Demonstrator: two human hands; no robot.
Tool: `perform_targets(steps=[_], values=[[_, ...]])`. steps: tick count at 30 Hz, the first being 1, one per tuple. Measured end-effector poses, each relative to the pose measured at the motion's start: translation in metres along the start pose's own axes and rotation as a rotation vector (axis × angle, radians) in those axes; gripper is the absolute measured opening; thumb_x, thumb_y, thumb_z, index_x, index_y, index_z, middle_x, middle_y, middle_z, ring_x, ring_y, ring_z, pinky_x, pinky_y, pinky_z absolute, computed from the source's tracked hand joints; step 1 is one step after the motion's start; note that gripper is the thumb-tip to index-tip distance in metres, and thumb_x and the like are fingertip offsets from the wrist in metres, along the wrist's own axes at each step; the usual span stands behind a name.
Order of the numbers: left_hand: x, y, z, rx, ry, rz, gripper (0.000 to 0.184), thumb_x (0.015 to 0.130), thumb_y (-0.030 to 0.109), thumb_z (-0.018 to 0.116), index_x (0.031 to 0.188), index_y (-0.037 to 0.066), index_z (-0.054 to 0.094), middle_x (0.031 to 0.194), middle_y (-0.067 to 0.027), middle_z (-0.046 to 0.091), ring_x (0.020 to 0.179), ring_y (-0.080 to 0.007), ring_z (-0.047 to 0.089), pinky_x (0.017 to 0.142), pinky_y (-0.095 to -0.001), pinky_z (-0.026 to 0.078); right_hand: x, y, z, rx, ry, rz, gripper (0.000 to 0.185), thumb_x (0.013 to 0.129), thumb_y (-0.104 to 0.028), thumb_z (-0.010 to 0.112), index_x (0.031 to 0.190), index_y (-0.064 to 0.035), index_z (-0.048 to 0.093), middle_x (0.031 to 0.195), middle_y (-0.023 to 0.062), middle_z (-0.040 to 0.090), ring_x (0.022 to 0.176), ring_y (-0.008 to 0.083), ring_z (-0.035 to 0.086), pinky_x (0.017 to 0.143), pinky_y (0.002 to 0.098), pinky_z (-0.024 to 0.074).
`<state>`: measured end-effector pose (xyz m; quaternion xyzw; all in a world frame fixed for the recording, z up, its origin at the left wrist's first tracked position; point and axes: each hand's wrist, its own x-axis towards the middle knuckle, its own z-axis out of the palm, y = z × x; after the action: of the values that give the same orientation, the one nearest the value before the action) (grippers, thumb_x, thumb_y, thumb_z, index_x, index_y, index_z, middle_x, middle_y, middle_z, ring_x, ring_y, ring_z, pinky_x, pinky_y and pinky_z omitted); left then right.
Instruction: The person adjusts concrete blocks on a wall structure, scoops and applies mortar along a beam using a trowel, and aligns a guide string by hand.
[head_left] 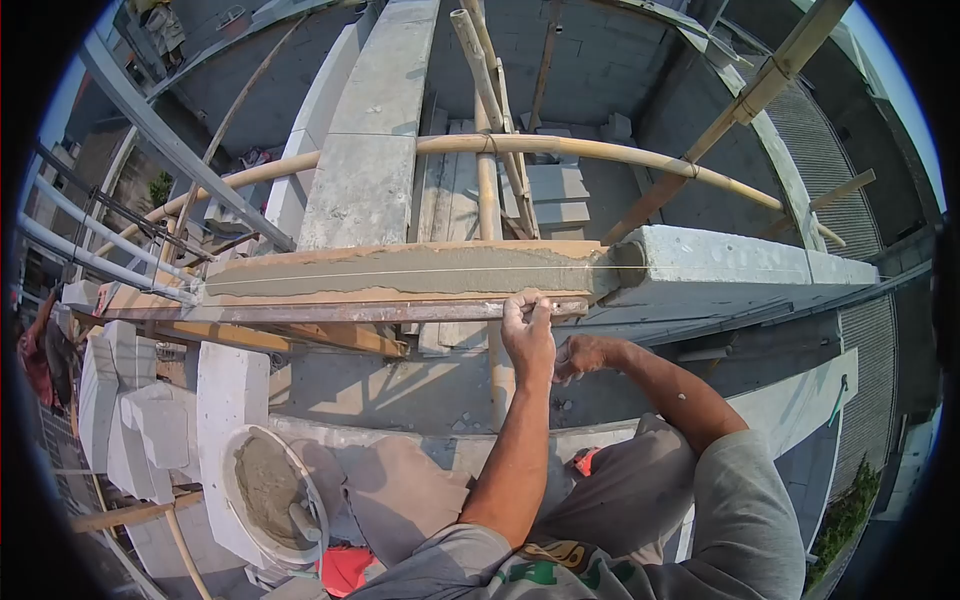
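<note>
My left hand (528, 328) pinches the right end of a long rust-brown bar (330, 312). This bar runs along the near side of a wooden form (430, 297). Wet grey mortar (420, 274) fills the form's length, with a thin string stretched above it. Just below and right of the bar's end, my right hand (586, 357) is curled closed; whatever its fingers hold, if anything, is hidden. A pale aerated block (720, 262) adjoins the mortar's right end. By my left knee stands a bucket (237, 500) of mortar with a handle sticking out.
Bamboo poles (560, 148) cross beyond the form, and a grey metal post (180, 135) leans at the left. Several white blocks (155, 425) are stacked left of the bucket. A block wall (365, 160) extends away. There are drops on both sides.
</note>
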<state>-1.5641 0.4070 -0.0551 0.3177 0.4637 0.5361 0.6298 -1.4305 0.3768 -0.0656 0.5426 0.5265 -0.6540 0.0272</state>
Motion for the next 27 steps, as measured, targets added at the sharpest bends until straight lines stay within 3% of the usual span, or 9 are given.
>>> perform_targets(steps=[3,6,15,18,27], values=[[0.003,0.005,-0.003,-0.014,0.020,-0.032,0.021,0.083,0.014,0.064,0.098,0.004,0.054,0.085,-0.0018,0.055,0.073,-0.0082,0.051,0.060,-0.0229,0.042,-0.004,-0.010,-0.008,-0.095,-0.017,-0.103,0.025,0.075,-0.027,0.064,0.087,-0.0057,0.070,0.074,0.0055,0.068,0.067,0.0140,0.062,0.061,0.0304,0.0477],[0.005,0.011,-0.007,-0.054,0.040,-0.048,0.022,0.083,0.016,0.065,0.100,0.005,0.056,0.086,-0.0006,0.056,0.073,-0.0074,0.051,0.059,-0.0219,0.042,-0.012,-0.022,-0.011,-0.069,0.011,-0.051,0.020,0.075,-0.022,0.062,0.083,-0.0060,0.069,0.074,0.0034,0.067,0.066,0.0124,0.060,0.063,0.0270,0.0464],[0.000,0.011,-0.001,-0.060,0.042,-0.062,0.026,0.082,0.017,0.065,0.101,0.001,0.059,0.087,-0.0019,0.061,0.074,-0.0078,0.055,0.058,-0.0217,0.042,-0.017,-0.026,-0.012,-0.363,0.206,-0.107,0.019,0.070,-0.021,0.061,0.082,-0.0078,0.069,0.073,0.0061,0.068,0.068,0.0174,0.063,0.062,0.0324,0.0481],[0.001,0.009,-0.002,-0.061,0.037,-0.082,0.029,0.082,0.016,0.066,0.104,-0.001,0.058,0.089,-0.0030,0.062,0.076,-0.0085,0.057,0.059,-0.0217,0.043,-0.004,-0.007,-0.010,-0.223,0.213,-0.134,0.020,0.070,-0.021,0.061,0.083,-0.0081,0.070,0.074,0.0081,0.068,0.069,0.0197,0.063,0.064,0.0344,0.0490],[-0.002,0.009,-0.003,-0.103,0.018,-0.147,0.030,0.082,0.020,0.068,0.102,0.001,0.058,0.088,-0.0016,0.059,0.076,-0.0076,0.054,0.062,-0.0202,0.044,-0.005,-0.012,-0.006,-0.269,0.305,-0.043,0.023,0.071,-0.022,0.061,0.083,-0.0039,0.068,0.073,0.0100,0.068,0.071,0.0217,0.065,0.068,0.0355,0.0497]])
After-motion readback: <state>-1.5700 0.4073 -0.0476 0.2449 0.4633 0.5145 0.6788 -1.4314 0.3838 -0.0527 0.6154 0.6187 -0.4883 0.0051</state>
